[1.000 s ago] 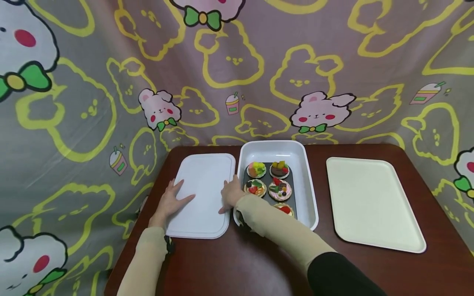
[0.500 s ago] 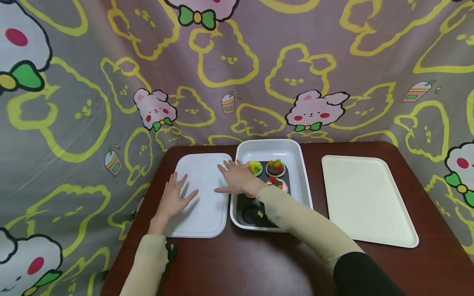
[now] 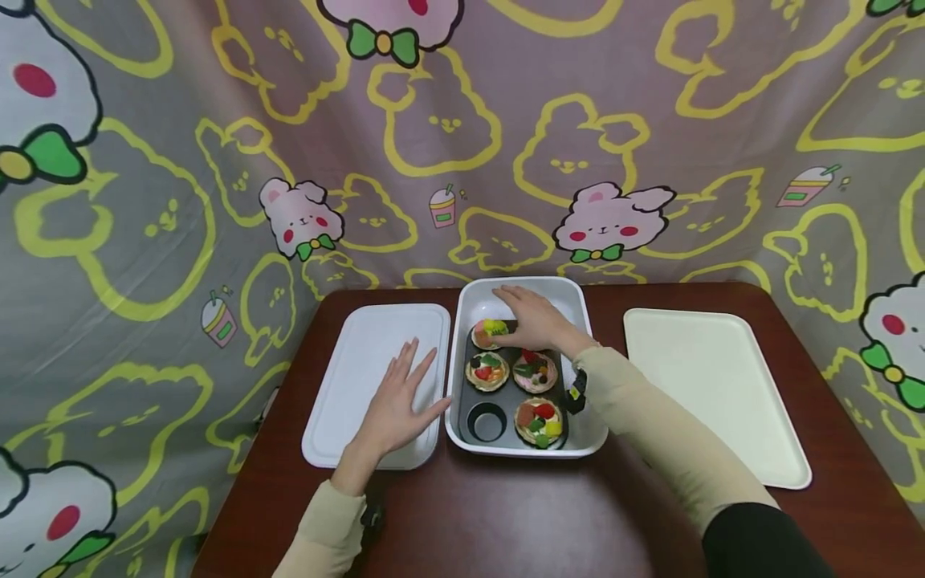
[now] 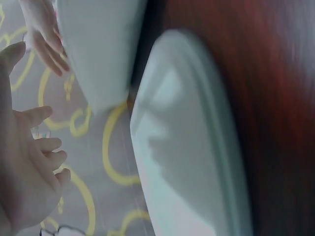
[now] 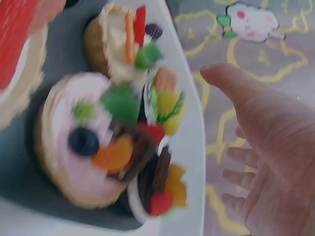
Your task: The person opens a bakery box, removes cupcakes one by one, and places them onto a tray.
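In the head view, the left hand (image 3: 396, 409) is above the white panel (image 3: 364, 365), with its fingers spread apart. The right hand (image 3: 538, 319) is over the far end of the box (image 3: 567, 301), its thumb and fingers also apart; I cannot tell whether it touches a tart below it. Inside the box lies a dark tin (image 3: 506, 403), where the tarts (image 3: 487, 372) sit in wells; the near left well shows its bottom. To the right, a cream tray (image 3: 715, 385) lies on the brown table (image 3: 535, 514).

In the left wrist view, the left palm and fingers, loosely bent, stand beside the panel, and the box wall is behind it.

In the right wrist view, the thumb is well apart from the other fingers, near the box rim. The tarts, rather blurred, carry pieces like fruit.
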### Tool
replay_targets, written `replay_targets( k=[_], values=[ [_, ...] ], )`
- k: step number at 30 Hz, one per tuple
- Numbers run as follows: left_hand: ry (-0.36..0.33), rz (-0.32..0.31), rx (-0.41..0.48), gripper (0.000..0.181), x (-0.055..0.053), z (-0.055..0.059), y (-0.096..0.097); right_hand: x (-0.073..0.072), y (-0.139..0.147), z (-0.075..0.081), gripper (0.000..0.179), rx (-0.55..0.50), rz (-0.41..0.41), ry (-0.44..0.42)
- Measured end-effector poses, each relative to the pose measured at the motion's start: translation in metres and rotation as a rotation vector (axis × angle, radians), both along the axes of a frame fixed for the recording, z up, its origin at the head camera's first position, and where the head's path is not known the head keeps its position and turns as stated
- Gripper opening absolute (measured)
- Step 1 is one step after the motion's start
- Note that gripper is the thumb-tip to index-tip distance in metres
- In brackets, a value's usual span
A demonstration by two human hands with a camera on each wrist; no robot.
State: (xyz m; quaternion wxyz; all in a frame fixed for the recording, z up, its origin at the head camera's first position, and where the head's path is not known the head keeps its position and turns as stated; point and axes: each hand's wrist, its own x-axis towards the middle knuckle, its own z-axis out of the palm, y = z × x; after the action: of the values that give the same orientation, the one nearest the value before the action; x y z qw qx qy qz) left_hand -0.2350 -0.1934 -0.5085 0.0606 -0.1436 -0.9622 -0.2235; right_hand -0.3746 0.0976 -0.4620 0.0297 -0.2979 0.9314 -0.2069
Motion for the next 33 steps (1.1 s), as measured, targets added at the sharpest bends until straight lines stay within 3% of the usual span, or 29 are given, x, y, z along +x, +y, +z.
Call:
replay_targets(
  k=[8,11,19,33],
  values=[
    [-0.078,-0.106,-0.036,0.093,0.020,-0.013,0.035,-0.011,0.031,-0.019,0.085,-0.002,-0.006,-0.094],
    [-0.076,-0.131,-0.031,0.094,0.026,-0.019,0.044,-0.015,0.037,-0.024,0.081,0.035,-0.024,-0.125],
    [-0.095,-0.111,-0.089,0.107,0.033,-0.027,0.057,-0.021,0.041,-0.023,0.076,0.119,-0.053,-0.183],
    [-0.071,-0.078,-0.146,0.115,0.032,-0.035,0.059,-0.016,0.033,-0.029,0.056,0.099,-0.091,-0.144]
  ],
)
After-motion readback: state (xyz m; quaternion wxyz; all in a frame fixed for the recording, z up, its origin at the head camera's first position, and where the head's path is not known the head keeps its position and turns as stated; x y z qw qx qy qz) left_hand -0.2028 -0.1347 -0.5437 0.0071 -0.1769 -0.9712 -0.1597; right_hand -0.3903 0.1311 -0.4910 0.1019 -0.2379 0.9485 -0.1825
